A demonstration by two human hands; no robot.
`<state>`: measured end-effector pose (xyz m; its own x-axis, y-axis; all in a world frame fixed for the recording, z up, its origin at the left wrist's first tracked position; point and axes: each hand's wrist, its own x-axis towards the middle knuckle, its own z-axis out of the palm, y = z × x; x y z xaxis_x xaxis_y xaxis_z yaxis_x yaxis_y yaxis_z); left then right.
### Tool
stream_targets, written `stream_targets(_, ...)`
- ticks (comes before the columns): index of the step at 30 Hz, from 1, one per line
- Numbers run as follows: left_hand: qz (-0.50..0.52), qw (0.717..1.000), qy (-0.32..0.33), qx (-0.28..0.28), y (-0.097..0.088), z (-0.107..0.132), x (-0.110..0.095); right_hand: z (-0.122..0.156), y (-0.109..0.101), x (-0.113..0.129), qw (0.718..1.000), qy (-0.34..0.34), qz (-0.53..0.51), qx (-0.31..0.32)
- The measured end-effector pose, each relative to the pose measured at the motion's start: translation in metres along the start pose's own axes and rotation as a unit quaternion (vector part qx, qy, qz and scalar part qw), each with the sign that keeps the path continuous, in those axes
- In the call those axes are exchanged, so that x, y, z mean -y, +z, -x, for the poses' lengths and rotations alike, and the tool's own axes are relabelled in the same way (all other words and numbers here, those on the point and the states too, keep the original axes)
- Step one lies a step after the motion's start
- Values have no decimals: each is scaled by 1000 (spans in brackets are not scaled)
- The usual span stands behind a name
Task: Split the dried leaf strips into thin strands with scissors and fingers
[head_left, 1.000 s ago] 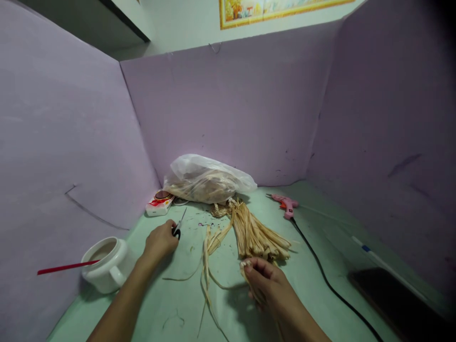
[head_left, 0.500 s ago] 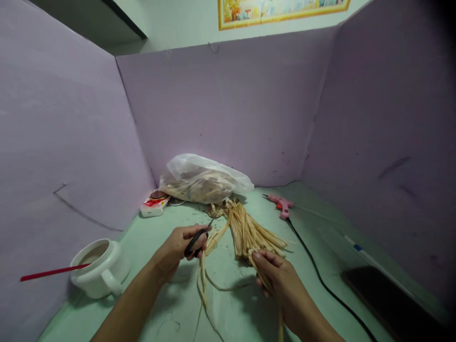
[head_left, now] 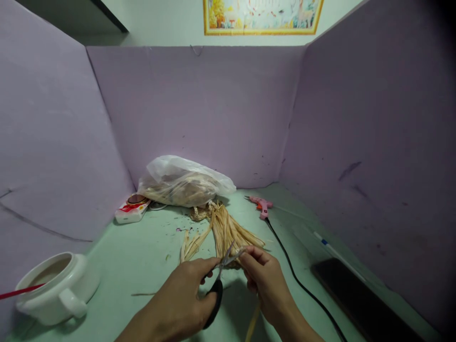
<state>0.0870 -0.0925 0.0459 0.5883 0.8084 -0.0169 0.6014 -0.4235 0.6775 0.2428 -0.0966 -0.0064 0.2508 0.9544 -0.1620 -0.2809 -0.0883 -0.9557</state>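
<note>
My left hand grips black-handled scissors, fingers in the loops. Their blades are spread apart and reach the fingertips of my right hand. That hand pinches a pale dried-fibre strip, whose tail hangs below the palm. Right behind the blades lies a bundle of straw-coloured fibre strips, fanned toward me. A looser bunch of strips lies to its left, partly behind my left hand. Whether the blades touch the strip I cannot tell.
A plastic bag of fibre rests at the back, beside a white-and-red packet. A white pot holding a red stick stands left. To the right are a pink glue gun with black cord, a pen and a dark flat slab.
The scissors have moved right and swung open close to my right hand's fingertips. The view has turned a little to the right.
</note>
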Motion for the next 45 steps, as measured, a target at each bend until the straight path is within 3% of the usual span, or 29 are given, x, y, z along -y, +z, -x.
stream_targets(11,-26,1000,-8,-4,7,-1,3,3,3,-3,997,-1,82,10)
stream_targets(24,-9,1000,-13,13,9,-5,4,-3,0,-2,995,-14,99,11)
stream_targets(29,-24,1000,-5,-8,8,-6,3,-2,1,-1,992,-17,120,17)
stream_targets(45,18,999,-4,29,15,-4,12,0,2,2,991,-49,121,13)
